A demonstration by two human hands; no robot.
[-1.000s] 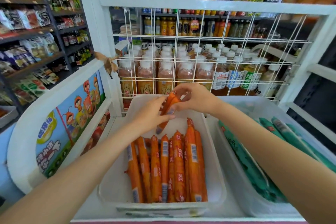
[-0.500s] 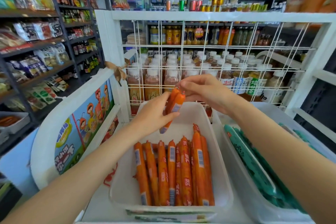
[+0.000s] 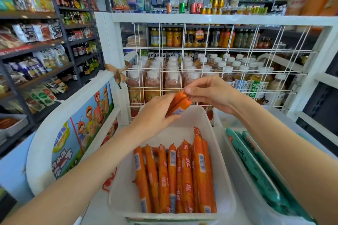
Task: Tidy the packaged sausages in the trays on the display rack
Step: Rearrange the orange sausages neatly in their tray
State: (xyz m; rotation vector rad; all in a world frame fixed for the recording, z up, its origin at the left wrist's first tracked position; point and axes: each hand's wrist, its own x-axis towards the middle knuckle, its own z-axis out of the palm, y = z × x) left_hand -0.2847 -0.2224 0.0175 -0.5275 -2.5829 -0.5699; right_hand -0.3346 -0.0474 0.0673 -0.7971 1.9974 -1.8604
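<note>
Hands are meeting above the far end of the white tray (image 3: 222, 160) on the display rack (image 3: 182, 19): the left hand (image 3: 155, 115) is gripping the lower part of two orange sausages (image 3: 180, 105), while the right hand (image 3: 210, 93) is pinching their far tips. Near them, a row of orange packaged sausages (image 3: 175, 177) is lying lengthwise in this tray. Green sausages (image 3: 256, 168) are filling the tray just to the right.

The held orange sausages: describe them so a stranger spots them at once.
Find the white tray of orange sausages on the display rack. Above its far end, both hands pinch two orange sausages. Unlike the row lying flat in the tray, these are lifted, tilted.
</note>
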